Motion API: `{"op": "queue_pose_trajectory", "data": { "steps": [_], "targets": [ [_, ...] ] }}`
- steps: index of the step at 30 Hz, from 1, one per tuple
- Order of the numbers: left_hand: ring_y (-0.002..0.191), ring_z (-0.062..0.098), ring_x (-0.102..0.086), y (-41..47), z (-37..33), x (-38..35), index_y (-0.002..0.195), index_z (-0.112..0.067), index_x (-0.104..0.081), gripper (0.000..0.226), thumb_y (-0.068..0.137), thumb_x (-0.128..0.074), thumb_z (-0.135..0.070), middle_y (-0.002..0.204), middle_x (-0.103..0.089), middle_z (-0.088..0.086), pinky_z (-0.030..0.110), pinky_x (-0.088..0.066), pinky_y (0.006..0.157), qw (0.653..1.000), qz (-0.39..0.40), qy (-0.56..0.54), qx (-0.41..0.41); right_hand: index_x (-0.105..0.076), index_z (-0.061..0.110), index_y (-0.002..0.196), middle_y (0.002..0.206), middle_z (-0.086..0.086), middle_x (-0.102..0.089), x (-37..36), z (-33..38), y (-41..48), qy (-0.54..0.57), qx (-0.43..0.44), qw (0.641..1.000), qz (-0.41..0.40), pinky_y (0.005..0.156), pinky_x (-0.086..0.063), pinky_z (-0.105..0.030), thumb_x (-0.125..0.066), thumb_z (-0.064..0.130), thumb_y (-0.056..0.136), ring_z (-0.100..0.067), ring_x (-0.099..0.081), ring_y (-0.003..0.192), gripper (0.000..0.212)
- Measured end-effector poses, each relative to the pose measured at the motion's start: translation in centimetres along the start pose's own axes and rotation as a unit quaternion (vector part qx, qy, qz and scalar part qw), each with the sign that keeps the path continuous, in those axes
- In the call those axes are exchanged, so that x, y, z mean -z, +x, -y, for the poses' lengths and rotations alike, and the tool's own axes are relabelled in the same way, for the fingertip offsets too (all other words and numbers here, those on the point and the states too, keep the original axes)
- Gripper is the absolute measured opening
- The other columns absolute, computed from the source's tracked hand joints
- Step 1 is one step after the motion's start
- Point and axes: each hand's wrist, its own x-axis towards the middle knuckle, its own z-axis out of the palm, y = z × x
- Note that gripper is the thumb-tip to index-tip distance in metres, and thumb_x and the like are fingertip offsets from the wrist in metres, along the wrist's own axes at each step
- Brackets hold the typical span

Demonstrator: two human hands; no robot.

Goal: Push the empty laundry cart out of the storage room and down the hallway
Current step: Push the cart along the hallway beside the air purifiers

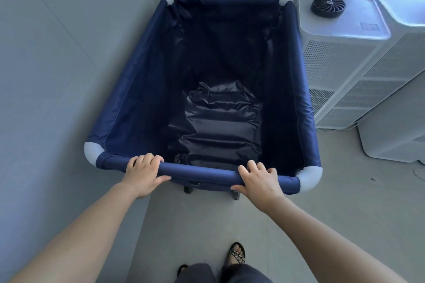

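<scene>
The laundry cart (138, 99) stands on the floor (207, 225), its left side close along a wall (57, 76) and its right side just beside a row of white units (345, 76). Its far end sits near the back wall. The bin is dark blue fabric slung from a padded frame with grey corner caps, and nothing lies in it but creased liner. It likely weighs little and rolls easily on the castors (234, 195) showing under the near end. The fabric sides are soft and would give under a push, so the stiff frame is the place to hold.

The near rail (202, 171) is where it is held. The left hand (143, 173) and right hand (259, 182) grip it well apart, with fingers (147, 158) curled over the top and thumbs on the near side. A light cart may swing wide, so the gap to the units probably needs watching.

A small dark fan (328, 6) rests on the nearest unit. Labels (370, 26) on the unit tops are too blurred to read, and no brand or other writing can be made out.
</scene>
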Motion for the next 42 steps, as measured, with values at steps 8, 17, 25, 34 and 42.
{"op": "queue_pose_trajectory", "data": {
  "steps": [8,17,25,34,42],
  "targets": [
    [0.113,0.017,-0.046,2.6,1.1,0.9,0.123,-0.026,-0.039,0.050,0.088,-0.043,-0.062,0.114,-0.047,-0.005,0.033,-0.027,0.106,0.999,0.012,0.034,0.000,-0.040,0.019,0.118,0.116,-0.006,-0.045,0.8,0.0,2.5,0.016,-0.001,1.000,0.018,0.072,-0.029,-0.038,-0.036,0.063,0.090,-0.026,-0.043,0.099,0.052],
    [0.112,0.017,-0.047,2.6,1.3,1.3,0.120,-0.026,-0.041,0.049,0.087,-0.045,-0.062,0.113,-0.048,-0.005,0.032,-0.027,0.106,1.000,0.014,0.019,-0.006,-0.038,0.021,0.120,0.117,-0.006,-0.044,0.9,0.1,2.9,0.021,-0.003,0.999,0.030,0.072,-0.030,-0.038,-0.035,0.063,0.090,-0.026,-0.043,0.100,0.052],
    [0.112,0.016,-0.047,0.4,-0.1,0.5,0.121,-0.025,-0.044,0.051,0.087,-0.045,-0.063,0.113,-0.051,-0.007,0.031,-0.026,0.105,1.000,-0.020,-0.006,-0.006,-0.038,0.024,0.119,0.115,-0.003,-0.045,0.3,-0.6,1.3,0.016,0.006,0.999,0.038,0.071,-0.030,-0.036,-0.035,0.065,0.089,-0.024,-0.044,0.099,0.051],
    [0.116,0.014,-0.046,-2.4,-1.6,0.1,0.123,-0.025,-0.042,0.053,0.087,-0.042,-0.064,0.117,-0.050,-0.007,0.031,-0.025,0.107,1.000,-0.014,0.002,0.004,-0.039,0.028,0.120,0.116,-0.001,-0.043,-0.1,-0.9,-1.2,0.020,0.009,0.998,0.057,0.072,-0.029,-0.036,-0.037,0.066,0.088,-0.024,-0.041,0.102,0.050],
    [0.114,0.014,-0.047,-3.1,-2.6,-0.3,0.122,-0.026,-0.042,0.052,0.087,-0.042,-0.065,0.115,-0.050,-0.008,0.030,-0.026,0.106,1.000,-0.016,0.005,0.009,-0.040,0.028,0.118,0.115,-0.001,-0.044,-0.2,-1.8,-1.7,0.024,0.020,0.998,0.054,0.073,-0.030,-0.037,-0.037,0.067,0.087,-0.024,-0.042,0.101,0.050]
  ]
}}
